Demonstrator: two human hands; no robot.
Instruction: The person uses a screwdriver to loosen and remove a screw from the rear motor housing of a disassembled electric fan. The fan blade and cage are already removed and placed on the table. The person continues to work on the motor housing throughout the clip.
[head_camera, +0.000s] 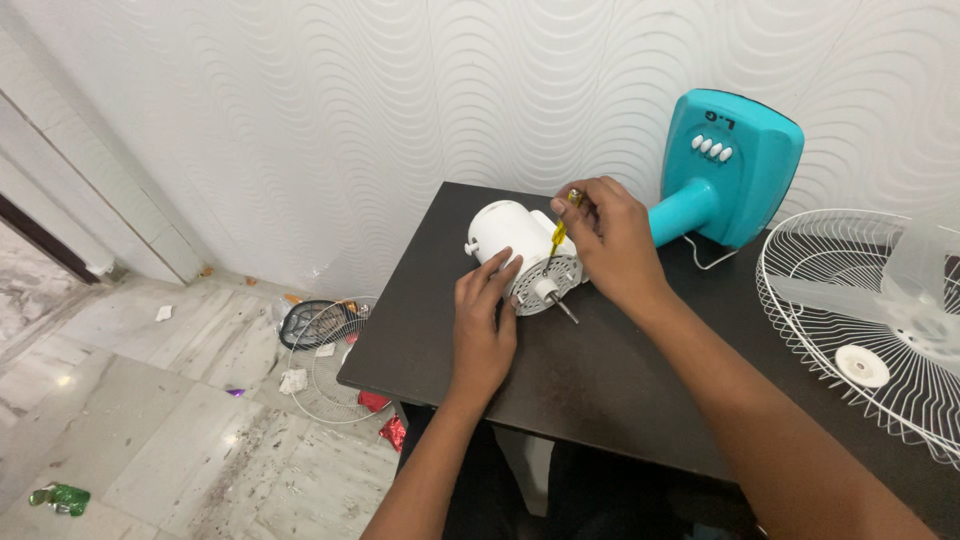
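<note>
Fan motor (520, 255) on table (600, 390), fan guard (850, 300) right.

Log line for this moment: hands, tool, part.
left hand: steadies white fan motor | right hand: holds yellow screwdriver to motor face | dark table | teal fan base behind | wire guard right
</note>
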